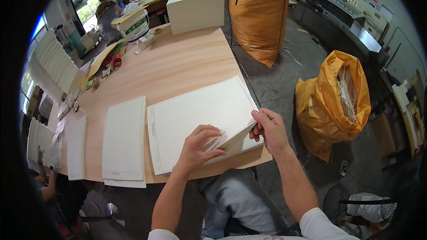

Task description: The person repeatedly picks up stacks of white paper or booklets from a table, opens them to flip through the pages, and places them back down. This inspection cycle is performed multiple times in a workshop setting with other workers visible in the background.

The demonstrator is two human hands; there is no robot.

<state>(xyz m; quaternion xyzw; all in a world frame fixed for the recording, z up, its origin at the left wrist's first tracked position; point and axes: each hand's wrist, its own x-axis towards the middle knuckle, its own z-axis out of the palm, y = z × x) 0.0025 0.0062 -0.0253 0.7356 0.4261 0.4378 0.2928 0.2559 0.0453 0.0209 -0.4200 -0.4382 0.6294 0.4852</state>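
Note:
A stack of large white paper sheets (200, 111) with thin printed border lines lies on the table's near edge in front of me. My right hand (271, 129) pinches the right corner of the upper sheets, and their near edge is raised off the sheets below. At that raised edge is my left hand (200, 146), its fingers curved and its thumb apart from them. The paper beside these fingers looks blurred. To the left lie a smaller stack of white sheets (124, 140) and a narrow white stack (76, 149).
The wooden table (182, 62) bears a tall white paper stack (195, 11), a white bucket (133, 26) and tape rolls (116, 62). Orange sacks of paper strips (260, 22) and a yellow-orange sack (311, 106) stand on the floor to the right. Another person's arm (50, 186) shows at far left.

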